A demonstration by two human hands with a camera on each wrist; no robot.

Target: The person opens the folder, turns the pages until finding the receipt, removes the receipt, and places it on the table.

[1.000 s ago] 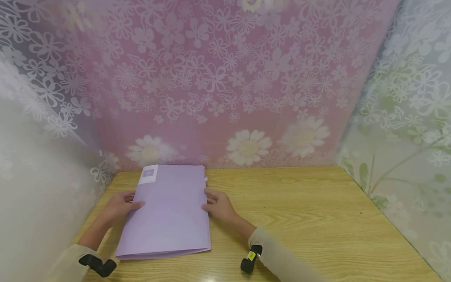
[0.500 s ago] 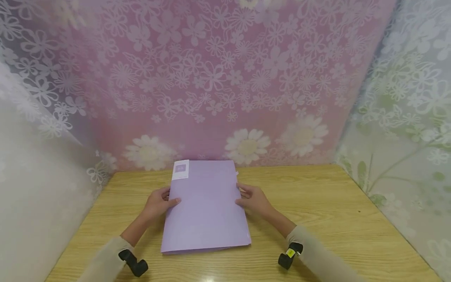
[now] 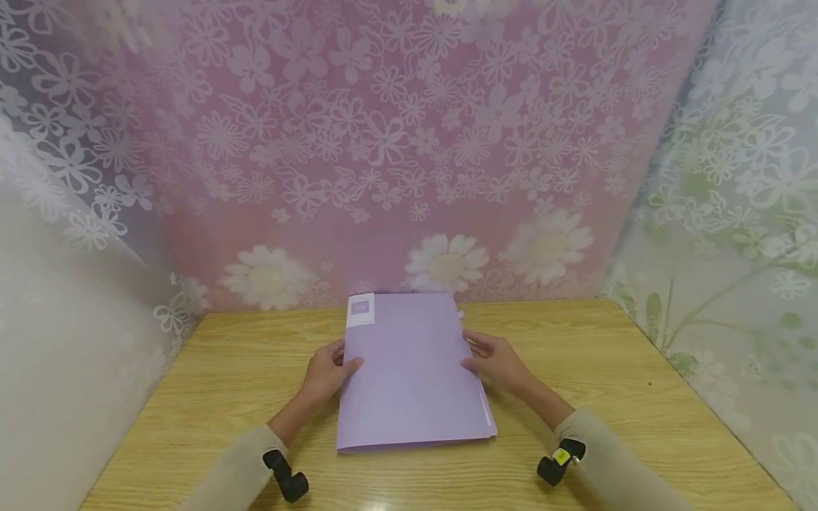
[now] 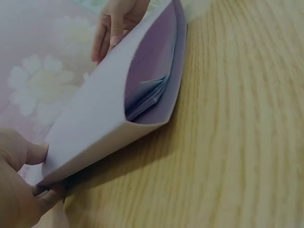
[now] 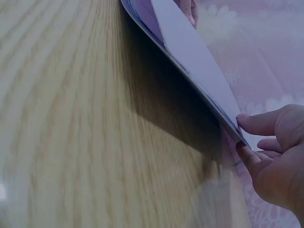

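Observation:
A light purple file folder [image 3: 409,383] is held between both hands, with a white label [image 3: 361,310] at its upper left corner. My left hand [image 3: 326,370] grips the spine edge, thumb on the front cover and fingers behind. On the opposite edge, my right hand [image 3: 501,362] pinches the folder between thumb and fingers. Seen from the left wrist, the near end of the folder [image 4: 97,102] gapes and shows sheets [image 4: 147,97] inside. The right wrist view has the folder's edge [image 5: 204,90] raised above the wood, casting a shadow under it.
The wooden table [image 3: 607,383] runs back to a pink flower-patterned backdrop [image 3: 383,177]. Pale flowered sheets, one on the left [image 3: 70,341] and one on the right [image 3: 735,248], border the table. A black wrist device [image 3: 285,475] is on the left sleeve, another device [image 3: 561,461] on the right.
Both hands have carried the folder rightward from the table's left side toward the middle, faster at first. Their grip on its two edges looks the same.

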